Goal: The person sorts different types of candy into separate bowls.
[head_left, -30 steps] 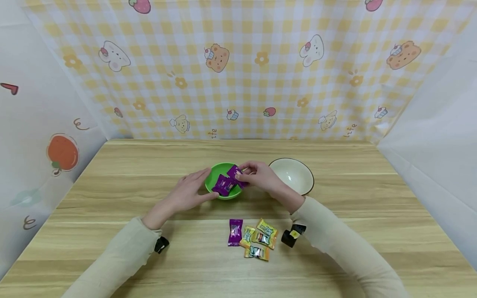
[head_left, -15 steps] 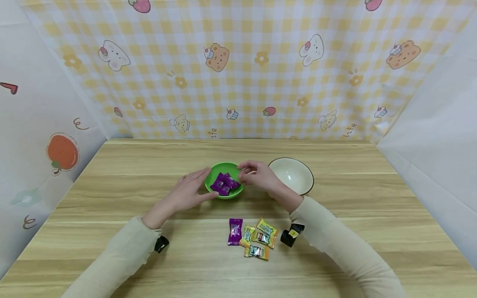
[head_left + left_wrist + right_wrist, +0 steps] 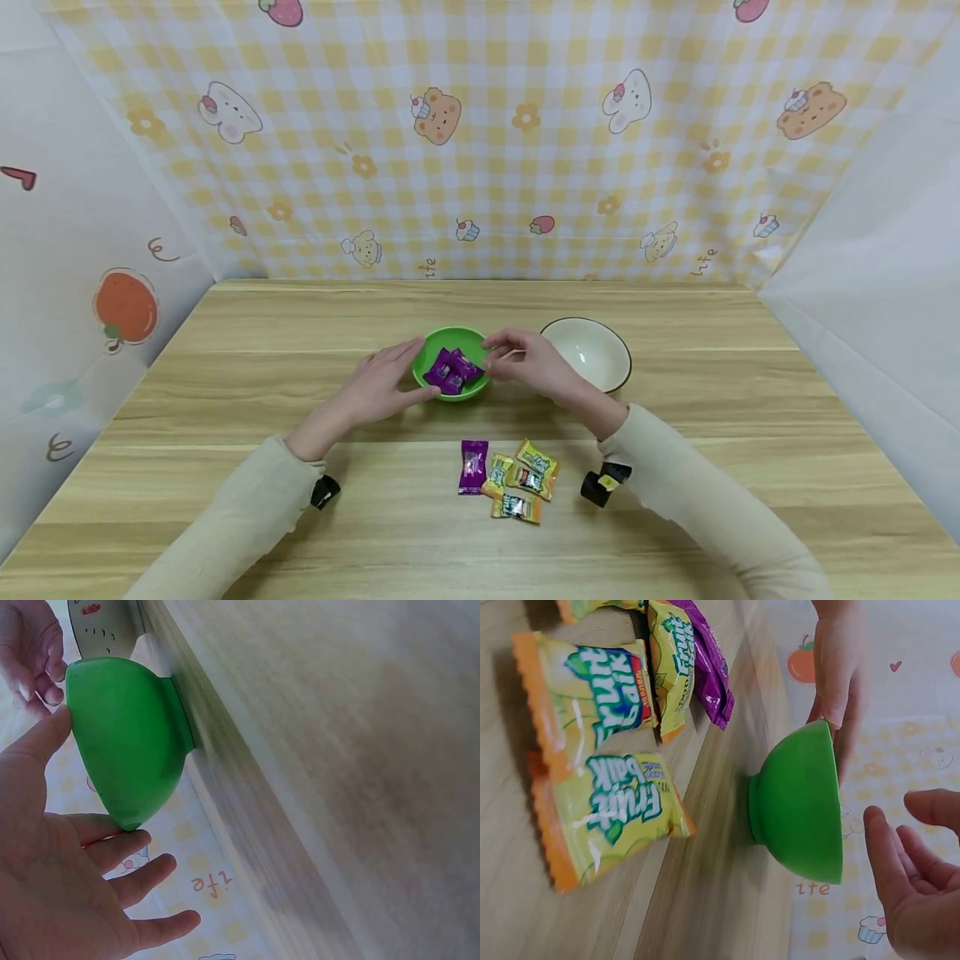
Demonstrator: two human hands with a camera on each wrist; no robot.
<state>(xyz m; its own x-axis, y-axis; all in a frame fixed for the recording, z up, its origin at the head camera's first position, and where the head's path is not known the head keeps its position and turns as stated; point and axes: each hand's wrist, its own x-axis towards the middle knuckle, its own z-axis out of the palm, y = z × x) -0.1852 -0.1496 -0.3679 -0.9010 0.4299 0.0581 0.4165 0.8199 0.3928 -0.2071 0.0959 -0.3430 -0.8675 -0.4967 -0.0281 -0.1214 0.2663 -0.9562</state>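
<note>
Several purple-wrapped candies [image 3: 453,372] lie in a small green bowl [image 3: 456,333]. My left hand [image 3: 378,385] is at the bowl's left side, fingers straight and spread, with thumb and index fingertips touching the rim in the left wrist view. At the right rim, my right hand [image 3: 534,362] has its fingers loosely bent, with thumb and index finger apart and nothing between them; the right wrist view shows a gap between that hand and the green bowl [image 3: 799,802]. From the wrist views the candies in the bowl are hidden by its wall.
In front of the bowl lie one purple candy [image 3: 473,467] and several yellow candies [image 3: 516,508], some overlapping. A cream bowl [image 3: 588,350] with a dark rim stands right of the green one, partly behind my right wrist. A checked cloth [image 3: 480,167] hangs behind the wooden table [image 3: 337,542].
The purple candy pinched in my right hand was let go into the green bowl. That hand has since opened a little and drawn slightly right. My left hand stays at the rim.
</note>
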